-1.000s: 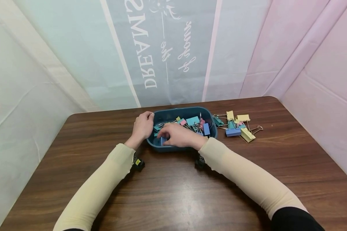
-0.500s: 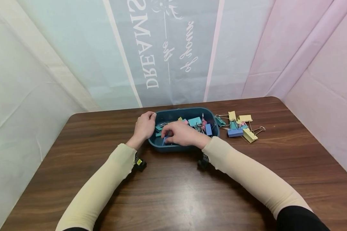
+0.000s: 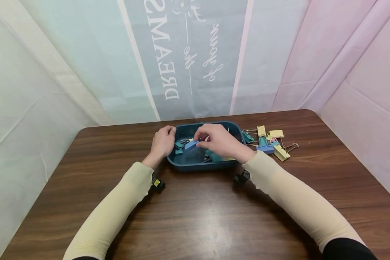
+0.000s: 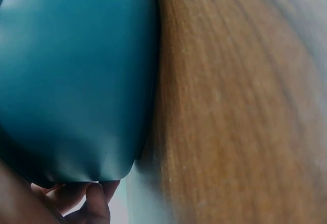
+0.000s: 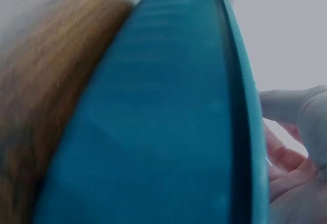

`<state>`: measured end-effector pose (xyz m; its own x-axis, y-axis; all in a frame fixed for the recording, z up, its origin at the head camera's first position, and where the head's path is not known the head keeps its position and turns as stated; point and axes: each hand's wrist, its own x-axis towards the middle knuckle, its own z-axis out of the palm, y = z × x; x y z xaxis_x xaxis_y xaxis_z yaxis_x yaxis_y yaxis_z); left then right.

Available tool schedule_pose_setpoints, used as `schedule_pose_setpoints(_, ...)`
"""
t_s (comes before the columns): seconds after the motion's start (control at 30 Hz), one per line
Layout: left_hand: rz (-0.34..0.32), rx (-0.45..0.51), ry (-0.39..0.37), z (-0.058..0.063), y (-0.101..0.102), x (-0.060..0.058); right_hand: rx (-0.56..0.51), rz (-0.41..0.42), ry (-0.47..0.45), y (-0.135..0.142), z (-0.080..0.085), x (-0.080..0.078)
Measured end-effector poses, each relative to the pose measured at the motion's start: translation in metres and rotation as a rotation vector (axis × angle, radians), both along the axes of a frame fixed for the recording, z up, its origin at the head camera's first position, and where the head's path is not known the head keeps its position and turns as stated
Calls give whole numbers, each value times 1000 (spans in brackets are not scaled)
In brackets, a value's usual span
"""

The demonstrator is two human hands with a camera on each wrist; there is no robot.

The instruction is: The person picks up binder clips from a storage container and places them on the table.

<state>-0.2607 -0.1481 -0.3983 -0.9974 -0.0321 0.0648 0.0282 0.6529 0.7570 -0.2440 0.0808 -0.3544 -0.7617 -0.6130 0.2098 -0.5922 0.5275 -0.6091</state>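
Observation:
A dark teal plastic bin [image 3: 195,167] holds several coloured binder clips. At its left end my left hand [image 3: 163,141] grips the rim; the left wrist view shows curled fingers [image 4: 94,201] at the bin wall. Over the middle of the bin, my right hand [image 3: 220,140] pinches a blue binder clip [image 3: 191,144] between thumb and fingertips. Small teal binder clips [image 3: 178,146] lie at the bin's left end, and more teal ones [image 3: 214,156] sit below my right hand. That hand covers much of the bin's right half. In the right wrist view the bin wall [image 5: 148,116] fills the middle.
Just right of the bin, a loose group of binder clips lies on the wooden table [image 3: 195,216], among them a blue clip [image 3: 265,149] and a yellow clip [image 3: 281,153]. Behind the table hangs a printed curtain [image 3: 201,97].
My right hand has moved right and a little away from me inside the bin, carrying the blue binder clip, which now lies slanted. The left hand stays at the rim.

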Motion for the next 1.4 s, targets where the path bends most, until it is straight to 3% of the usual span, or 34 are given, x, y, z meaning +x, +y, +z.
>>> schedule_pose_setpoints(0.3,2,2,-2,-2,-1,0,-120,-105,88,33,15,5)
schedule_pose_setpoints(0.5,4,-1,-3,-3,-1,1,-125,-228,130,72,19,5)
schedule_pose_setpoints(0.63,2,-3,0,-3,-1,1,-121,-315,101,103,18,4)
schedule_pose_setpoints(0.87,-1,2,1,-1,-2,0,-84,-455,-76,156,11,1)
schedule_pose_setpoints(1.17,-4,12,-3,1,-1,-1,22,-541,-119,215,-13,-14)
schedule_pose_setpoints(1.4,0,11,-7,-1,-2,-2,14,-583,-170,237,-29,-23)
